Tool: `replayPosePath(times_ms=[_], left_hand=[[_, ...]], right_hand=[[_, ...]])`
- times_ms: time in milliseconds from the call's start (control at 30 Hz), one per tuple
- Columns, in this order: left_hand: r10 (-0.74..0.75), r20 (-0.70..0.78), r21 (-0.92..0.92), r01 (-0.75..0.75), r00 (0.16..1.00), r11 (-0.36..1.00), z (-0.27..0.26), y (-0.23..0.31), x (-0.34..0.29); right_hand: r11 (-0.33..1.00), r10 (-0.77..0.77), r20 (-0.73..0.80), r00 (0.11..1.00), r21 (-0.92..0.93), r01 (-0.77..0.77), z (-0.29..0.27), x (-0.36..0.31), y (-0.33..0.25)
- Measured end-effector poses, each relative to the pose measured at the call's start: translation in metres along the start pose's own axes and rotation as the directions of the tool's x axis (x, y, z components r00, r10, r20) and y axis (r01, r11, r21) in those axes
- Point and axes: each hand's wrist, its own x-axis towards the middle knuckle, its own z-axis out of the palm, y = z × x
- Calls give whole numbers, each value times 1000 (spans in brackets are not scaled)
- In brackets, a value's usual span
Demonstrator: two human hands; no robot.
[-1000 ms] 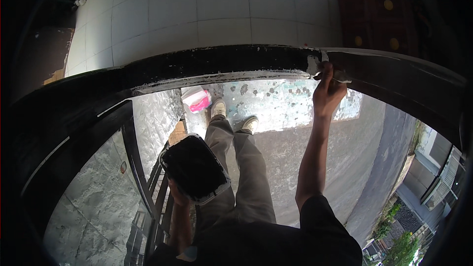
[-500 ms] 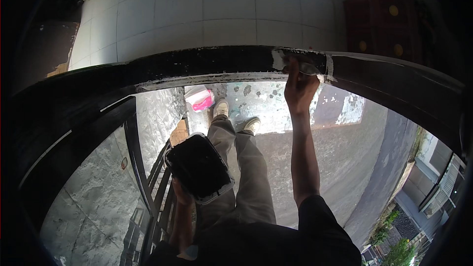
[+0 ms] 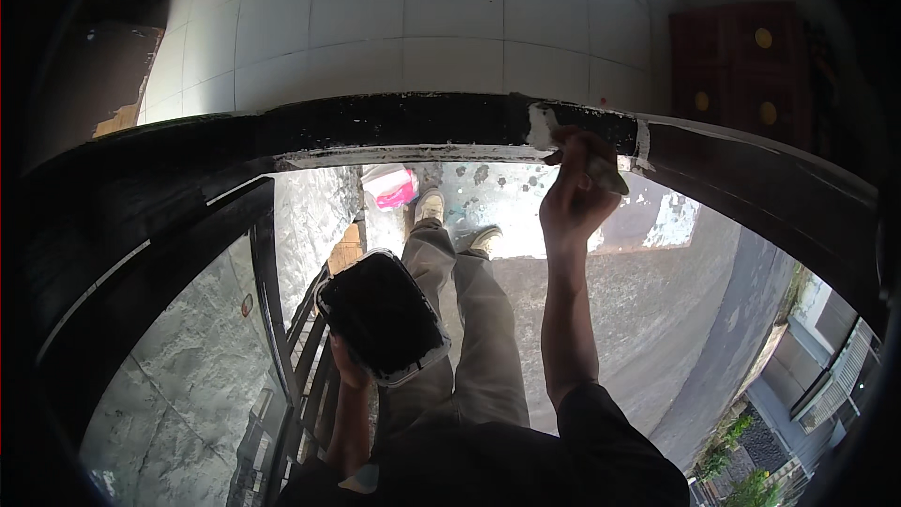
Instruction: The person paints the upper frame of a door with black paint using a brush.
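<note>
My left hand (image 3: 351,363) grips the lower left side of a rectangular paint tray (image 3: 383,317), held in front of my legs. The tray is dark inside, black as paint, with a pale smeared rim. My right hand (image 3: 577,190) is closed round a paintbrush (image 3: 607,176), its pale handle end showing beside the knuckles. The dark bristle end is partly hidden at the fingertips and lies against the lower part of a black beam (image 3: 394,117). Just left of the fingertips is a bare whitish patch (image 3: 542,122) on that beam.
Beyond the beam spreads a white tiled floor (image 3: 357,5), with a dark red cabinet (image 3: 737,66) at far right. A black frame with rails (image 3: 266,272) stands to my left. A pink and white bag (image 3: 392,186) lies near my shoes.
My right hand has turned and shifted slightly down with the paintbrush, from the beam's face toward its lower edge. The whole view has shifted a little; the tray stays in my left hand.
</note>
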Motion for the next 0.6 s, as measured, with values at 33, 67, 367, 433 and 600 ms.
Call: replayPosePath(times_ms=[33,67,367,433,600], left_hand=[[-6,0,-1,6,1000,1000,-1,-5,-4],[78,-11,-38,-78,997,996,3,-3,0],[-84,63,-240,97,994,966,-3,-19,-9],[123,171,113,-143,978,983,3,-4,-2],[-182,115,-158,199,976,967,13,26,2]], right_hand=[[996,-53,-42,998,-73,50,-3,3,5],[961,-92,47,995,-257,101,-7,9,14],[948,98,46,994,-308,-79,-22,18,29],[995,-39,-42,998,-89,35,-25,18,28],[962,-49,80,996,-263,68,-30,14,33]])
